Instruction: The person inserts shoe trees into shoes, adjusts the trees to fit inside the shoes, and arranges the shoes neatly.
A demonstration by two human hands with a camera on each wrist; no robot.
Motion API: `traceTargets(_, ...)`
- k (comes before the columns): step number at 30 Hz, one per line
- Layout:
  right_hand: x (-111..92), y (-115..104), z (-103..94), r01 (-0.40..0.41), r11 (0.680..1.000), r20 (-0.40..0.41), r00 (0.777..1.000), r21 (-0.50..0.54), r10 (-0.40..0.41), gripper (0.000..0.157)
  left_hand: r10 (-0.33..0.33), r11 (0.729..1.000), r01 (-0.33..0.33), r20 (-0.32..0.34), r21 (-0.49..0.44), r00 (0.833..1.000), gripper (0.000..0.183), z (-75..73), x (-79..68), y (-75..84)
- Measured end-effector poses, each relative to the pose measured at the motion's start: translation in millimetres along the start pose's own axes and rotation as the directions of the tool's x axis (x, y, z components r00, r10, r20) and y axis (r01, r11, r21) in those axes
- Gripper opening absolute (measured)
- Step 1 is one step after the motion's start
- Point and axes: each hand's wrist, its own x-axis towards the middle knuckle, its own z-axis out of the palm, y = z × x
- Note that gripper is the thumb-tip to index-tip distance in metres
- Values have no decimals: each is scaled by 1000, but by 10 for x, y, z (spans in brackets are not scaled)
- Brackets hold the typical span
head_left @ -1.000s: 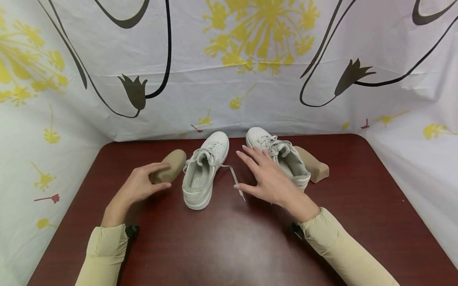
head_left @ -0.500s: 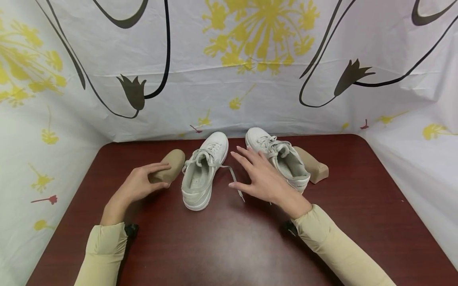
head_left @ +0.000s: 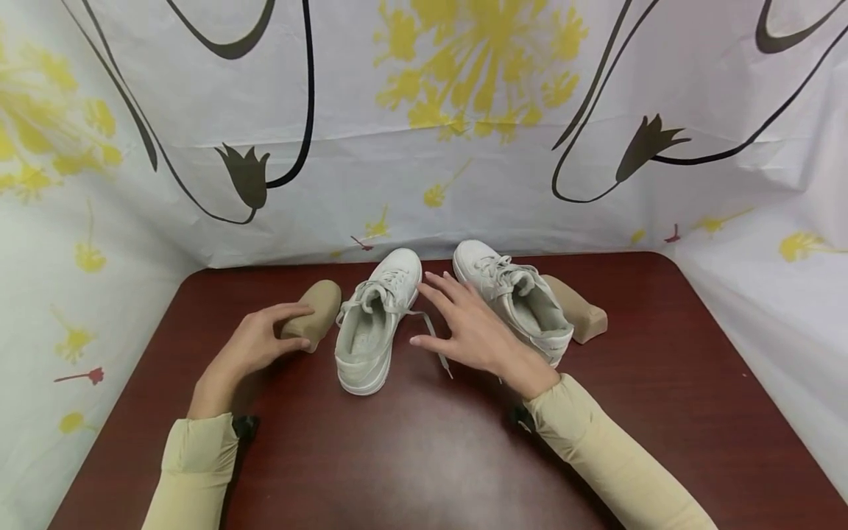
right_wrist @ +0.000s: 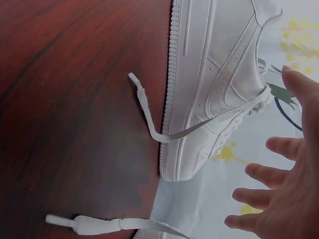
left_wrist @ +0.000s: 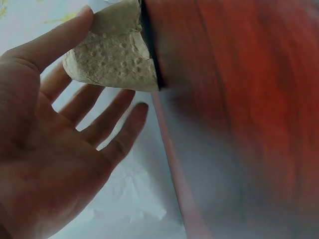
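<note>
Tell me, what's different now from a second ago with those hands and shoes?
The right hand has moved left, away from the right-hand shoe and toward the left-hand one, fingers spread and holding nothing. Nothing was visibly newly gripped or let go. The left hand stays at the tan block; both shoes and the other tan block look unmoved.

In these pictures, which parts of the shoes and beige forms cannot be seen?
Head view: part of the left beige form, covered by the left hand.
Left wrist view: that form's far end, cut off by the top edge.
Head view: one side of the right beige form, behind the right shoe.
Head view: part of that shoe, covered by the right hand.
Right wrist view: left shoe, its rear cut off by the top edge.
</note>
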Motion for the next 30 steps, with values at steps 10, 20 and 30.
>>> traceTargets(10, 114, 45, 96, -59, 992, 48, 997, 116, 53, 82, -35, 999, 35, 8, 8, 999, 59, 26, -30, -28)
traceTargets(20, 237, 17, 200, -103, 982, 110, 990, 157, 86, 84, -28, 999, 27, 26, 18, 999, 60, 8, 29, -24)
traceTargets(30, 295, 19, 268, -87, 979, 103, 992, 186, 69, 85, -5, 1000, 5, -5, 8, 1000, 57, 35, 44, 15)
